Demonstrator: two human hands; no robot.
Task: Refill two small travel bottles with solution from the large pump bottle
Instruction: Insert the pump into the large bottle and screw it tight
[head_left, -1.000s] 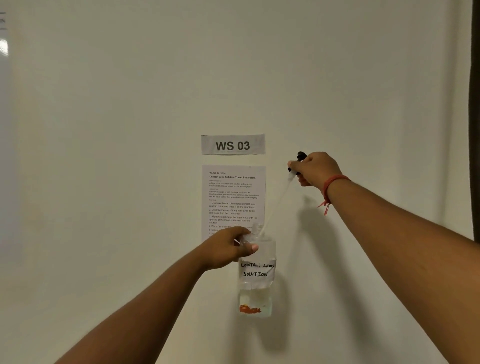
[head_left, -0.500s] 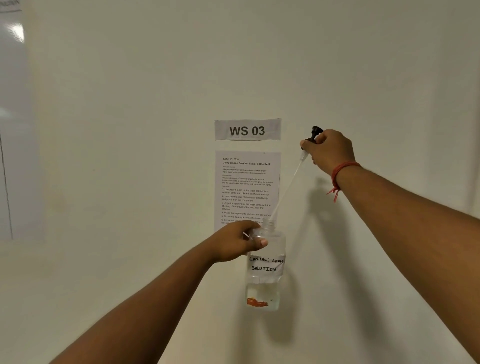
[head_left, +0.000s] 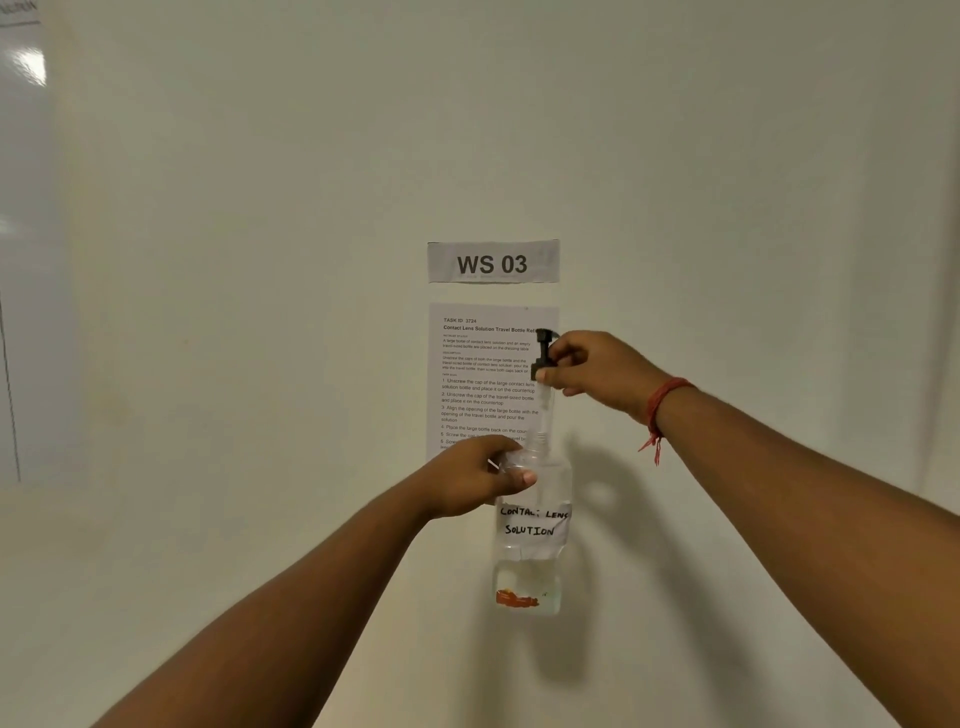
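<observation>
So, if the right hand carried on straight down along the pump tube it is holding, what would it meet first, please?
Most likely the neck of the large bottle, directly below the right hand and its black pump head. The left hand grips that bottle's shoulder, just beside the line.

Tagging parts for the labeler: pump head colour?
Black. The pump head, pinched by the right hand, shows best in the head view.

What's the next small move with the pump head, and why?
Probably lower the black pump head straight down and seat it on the neck. The right hand pinches it above the large pump bottle, its clear tube already inside the neck, roughly upright. The left hand grips the bottle's shoulder, steadying it.
</observation>
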